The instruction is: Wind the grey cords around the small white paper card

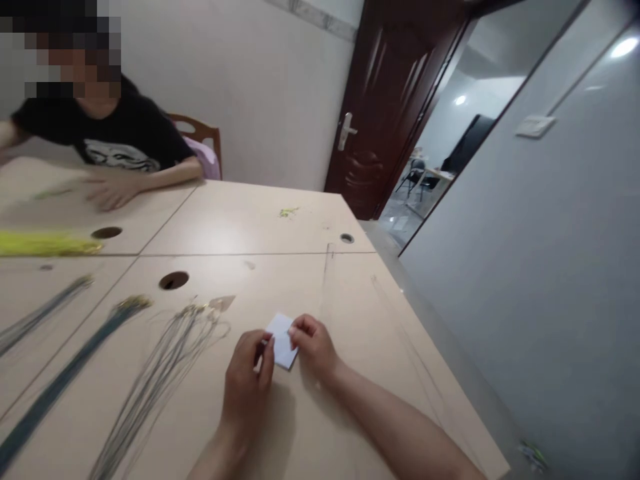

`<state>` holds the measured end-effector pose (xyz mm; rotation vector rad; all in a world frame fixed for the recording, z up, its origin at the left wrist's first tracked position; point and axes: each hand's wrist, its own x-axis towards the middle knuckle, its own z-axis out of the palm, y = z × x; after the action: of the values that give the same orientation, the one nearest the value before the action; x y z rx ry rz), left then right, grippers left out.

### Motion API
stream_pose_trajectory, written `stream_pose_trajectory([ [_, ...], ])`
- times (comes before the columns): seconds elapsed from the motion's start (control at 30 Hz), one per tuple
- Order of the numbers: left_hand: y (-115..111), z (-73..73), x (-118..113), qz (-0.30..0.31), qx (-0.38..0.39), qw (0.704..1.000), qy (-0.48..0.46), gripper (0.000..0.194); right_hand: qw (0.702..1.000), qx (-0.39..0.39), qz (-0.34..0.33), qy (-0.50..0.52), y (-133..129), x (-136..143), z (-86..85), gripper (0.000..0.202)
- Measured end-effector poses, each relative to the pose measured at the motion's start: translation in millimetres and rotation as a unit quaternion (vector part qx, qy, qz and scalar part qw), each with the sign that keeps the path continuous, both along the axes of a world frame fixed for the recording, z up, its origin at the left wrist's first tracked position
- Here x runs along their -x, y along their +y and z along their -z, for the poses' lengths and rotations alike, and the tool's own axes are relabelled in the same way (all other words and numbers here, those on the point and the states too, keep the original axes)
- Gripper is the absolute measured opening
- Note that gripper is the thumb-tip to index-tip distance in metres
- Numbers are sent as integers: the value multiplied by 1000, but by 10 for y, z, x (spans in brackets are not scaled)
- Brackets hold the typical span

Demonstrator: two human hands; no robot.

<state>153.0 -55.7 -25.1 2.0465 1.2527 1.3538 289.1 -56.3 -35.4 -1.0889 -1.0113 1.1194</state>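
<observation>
A small white card or paper piece (284,341) lies low over the table (360,373), between my two hands. My left hand (250,367) is at its left edge, thumb and fingers pinched together near the card. From the right, my right hand (314,343) has its fingertips closed at the card's right side. Anything thin between the fingertips is too small to make out. Left of my hands lies a loose bundle of thin grey cords (160,367) with gold-coloured ends.
Further left are a dark green cord bundle (75,367), another grey bundle (47,312) and yellow strands (45,243). A clear ruler-like strip (327,277) lies beyond my right hand. A person (120,133) sits across the table, one hand resting on it.
</observation>
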Motion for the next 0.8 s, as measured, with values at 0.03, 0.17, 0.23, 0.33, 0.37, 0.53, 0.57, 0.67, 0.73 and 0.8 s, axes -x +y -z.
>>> stream_pose_trajectory([
  [0.03, -18, -1, 3, 2, 2, 1000, -8, 10, 1000, 0, 2, -3, -20, -1, 6, 16],
  [0.17, -59, 12, 29, 17, 14, 999, -25, 11, 1000, 13, -12, -17, -90, 20, 16, 19],
  [0.23, -68, 26, 45, 21, 16, 999, -27, 13, 999, 16, -27, -20, -114, 32, 14, 20],
  [0.33, -77, 46, 58, 25, 16, 999, -27, 14, 998, 8, -44, -33, -139, 43, 8, 20],
  [0.37, -79, 51, 59, 26, 14, 999, -26, 13, 998, 4, -46, -37, -144, 44, 4, 19],
  [0.53, -80, 51, 52, 38, 10, 999, -21, 11, 997, -3, -50, -51, -155, 46, -22, 18],
  [0.57, -81, 46, 52, 41, 11, 999, -20, 10, 997, -3, -51, -54, -157, 47, -25, 18],
  [0.67, -85, 31, 50, 46, 18, 998, -26, 8, 997, -3, -54, -60, -162, 49, -27, 19],
  [0.73, -89, 22, 49, 50, 28, 998, -33, 7, 997, -7, -55, -62, -166, 50, -27, 19],
  [0.8, -92, 15, 46, 52, 39, 997, -39, 7, 996, -17, -53, -68, -171, 50, -30, 19],
])
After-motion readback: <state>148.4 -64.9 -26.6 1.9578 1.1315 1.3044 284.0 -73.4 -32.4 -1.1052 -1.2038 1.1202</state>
